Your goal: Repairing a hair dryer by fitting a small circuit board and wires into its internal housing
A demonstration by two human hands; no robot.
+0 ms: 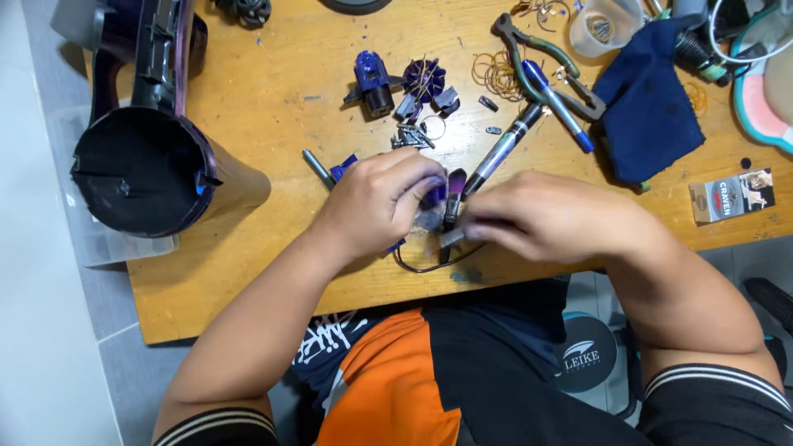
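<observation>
My left hand (376, 202) grips a small purple and black part (438, 196) over the wooden table (273, 91), fingers curled around it. My right hand (541, 216) is closed on a small grey piece (450, 239) right beside it, close to the front edge. A thin dark wire (421, 266) loops out below both hands. Just beyond my fingers lies a black and silver pen-like tool (504, 149). What exactly sits between the hands is partly hidden.
A large black and purple vacuum body (144, 165) stands at the left edge. Farther back lie purple motor parts (373, 81), screws (410, 137), pliers (537, 62), a blue marker (557, 106), a dark blue cloth (648, 103), rubber bands (496, 74) and a small box (731, 196).
</observation>
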